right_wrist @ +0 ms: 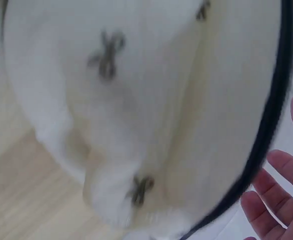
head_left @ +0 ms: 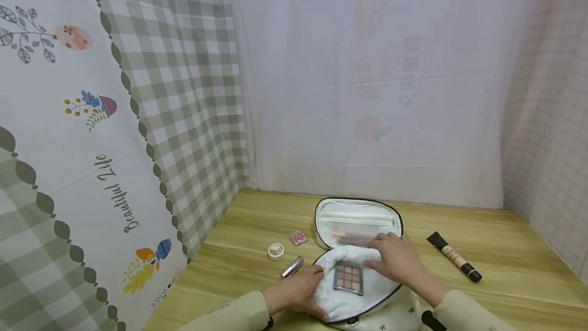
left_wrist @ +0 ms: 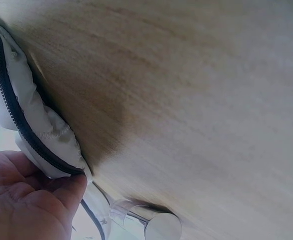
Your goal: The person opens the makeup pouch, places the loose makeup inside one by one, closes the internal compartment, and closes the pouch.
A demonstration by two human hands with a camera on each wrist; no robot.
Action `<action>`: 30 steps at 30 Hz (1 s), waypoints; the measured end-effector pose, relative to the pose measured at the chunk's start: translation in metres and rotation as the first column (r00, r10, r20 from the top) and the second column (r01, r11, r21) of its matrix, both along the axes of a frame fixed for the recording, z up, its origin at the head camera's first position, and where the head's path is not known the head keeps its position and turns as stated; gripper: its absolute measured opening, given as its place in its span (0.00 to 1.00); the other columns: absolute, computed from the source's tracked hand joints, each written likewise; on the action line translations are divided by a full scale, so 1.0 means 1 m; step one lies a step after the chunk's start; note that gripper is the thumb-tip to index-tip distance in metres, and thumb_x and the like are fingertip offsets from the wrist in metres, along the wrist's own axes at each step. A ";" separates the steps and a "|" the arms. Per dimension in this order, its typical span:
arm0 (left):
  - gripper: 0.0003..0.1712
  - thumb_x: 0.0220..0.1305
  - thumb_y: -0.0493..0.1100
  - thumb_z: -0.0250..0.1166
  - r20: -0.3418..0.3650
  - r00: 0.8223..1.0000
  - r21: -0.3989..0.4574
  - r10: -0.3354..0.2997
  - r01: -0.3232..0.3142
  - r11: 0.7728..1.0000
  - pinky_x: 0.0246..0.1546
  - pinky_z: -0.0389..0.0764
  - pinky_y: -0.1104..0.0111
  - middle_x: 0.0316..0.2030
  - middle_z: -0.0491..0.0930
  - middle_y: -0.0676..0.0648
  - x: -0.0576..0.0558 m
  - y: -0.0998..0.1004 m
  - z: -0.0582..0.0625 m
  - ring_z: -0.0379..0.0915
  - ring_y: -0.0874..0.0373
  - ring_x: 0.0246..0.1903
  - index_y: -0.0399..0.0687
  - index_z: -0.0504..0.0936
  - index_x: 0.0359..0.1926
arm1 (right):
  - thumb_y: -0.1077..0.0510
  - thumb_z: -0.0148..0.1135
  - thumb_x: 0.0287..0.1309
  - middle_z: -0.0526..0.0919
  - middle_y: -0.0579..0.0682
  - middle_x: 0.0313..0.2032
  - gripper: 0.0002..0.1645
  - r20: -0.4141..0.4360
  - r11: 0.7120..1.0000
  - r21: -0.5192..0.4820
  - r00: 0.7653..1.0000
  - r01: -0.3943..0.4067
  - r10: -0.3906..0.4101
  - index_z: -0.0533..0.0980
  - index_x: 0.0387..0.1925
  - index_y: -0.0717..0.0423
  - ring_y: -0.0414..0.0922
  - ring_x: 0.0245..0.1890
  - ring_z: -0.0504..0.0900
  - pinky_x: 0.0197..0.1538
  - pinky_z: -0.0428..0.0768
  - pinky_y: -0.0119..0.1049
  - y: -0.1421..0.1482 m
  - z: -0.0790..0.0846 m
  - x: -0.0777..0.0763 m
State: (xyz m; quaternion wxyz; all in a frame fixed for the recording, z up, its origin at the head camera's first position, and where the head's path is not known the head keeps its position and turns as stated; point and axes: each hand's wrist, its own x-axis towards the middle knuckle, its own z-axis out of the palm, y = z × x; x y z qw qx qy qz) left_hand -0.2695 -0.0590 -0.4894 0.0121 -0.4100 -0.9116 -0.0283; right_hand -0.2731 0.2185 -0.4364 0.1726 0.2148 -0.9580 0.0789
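Observation:
A cream cosmetic bag [head_left: 409,315] with small bow prints and a black zipper lies unzipped, its lid folded back. My left hand [head_left: 298,290] grips the zippered rim on the left side; in the left wrist view the fingers [left_wrist: 61,197] curl onto the zipper edge. An eyeshadow palette [head_left: 348,278] with several pans lies on the white lining inside. My right hand [head_left: 397,259] is over the far right of the opening, fingers spread and slightly bent beside the lining. Slim brushes [head_left: 353,236] show in the lid's sheer pocket, partly behind that hand.
Left of the bag lie a silver-capped tube [head_left: 292,267], a round concealer pot [head_left: 276,252] and a small clear compact [head_left: 298,237]. A black-capped foundation tube [head_left: 454,257] lies to the right. Near my right sleeve is a black object [head_left: 433,321]. Curtains [head_left: 376,91] enclose the wooden table [head_left: 514,249].

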 end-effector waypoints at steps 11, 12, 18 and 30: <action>0.54 0.43 0.73 0.74 0.010 1.000 -0.002 -0.003 0.003 1.000 0.58 0.70 0.72 0.59 0.72 0.45 0.000 -0.001 -0.001 0.70 0.57 0.57 0.38 0.74 0.60 | 0.44 0.73 0.53 0.84 0.58 0.46 0.28 0.033 0.996 -0.059 0.997 0.065 -0.063 0.83 0.50 0.57 0.60 0.45 0.82 0.42 0.75 0.60 0.033 0.009 -0.004; 0.54 0.43 0.73 0.74 0.011 1.000 -0.001 -0.003 0.003 1.000 0.59 0.70 0.72 0.59 0.72 0.45 0.000 -0.001 -0.001 0.70 0.57 0.57 0.38 0.74 0.60 | 0.44 0.73 0.53 0.84 0.59 0.47 0.28 0.023 0.996 -0.056 0.997 0.076 -0.074 0.83 0.51 0.57 0.60 0.45 0.82 0.42 0.75 0.60 0.037 0.009 -0.004; 0.55 0.43 0.73 0.74 0.034 0.999 -0.004 0.012 -0.012 1.000 0.60 0.69 0.71 0.60 0.71 0.44 -0.001 0.000 -0.001 0.69 0.56 0.59 0.37 0.73 0.61 | 0.45 0.71 0.54 0.83 0.63 0.48 0.28 0.015 0.986 -0.083 0.989 0.145 -0.144 0.82 0.51 0.59 0.64 0.45 0.81 0.40 0.74 0.64 0.067 0.003 -0.007; 0.54 0.43 0.71 0.75 0.044 0.999 0.017 0.006 -0.007 1.000 0.59 0.69 0.72 0.59 0.71 0.45 -0.001 -0.001 0.000 0.68 0.57 0.58 0.37 0.73 0.60 | 0.37 0.68 0.56 0.79 0.73 0.49 0.39 0.159 0.956 -0.086 0.951 0.280 -0.264 0.79 0.53 0.67 0.72 0.44 0.79 0.33 0.76 0.63 0.134 -0.003 -0.014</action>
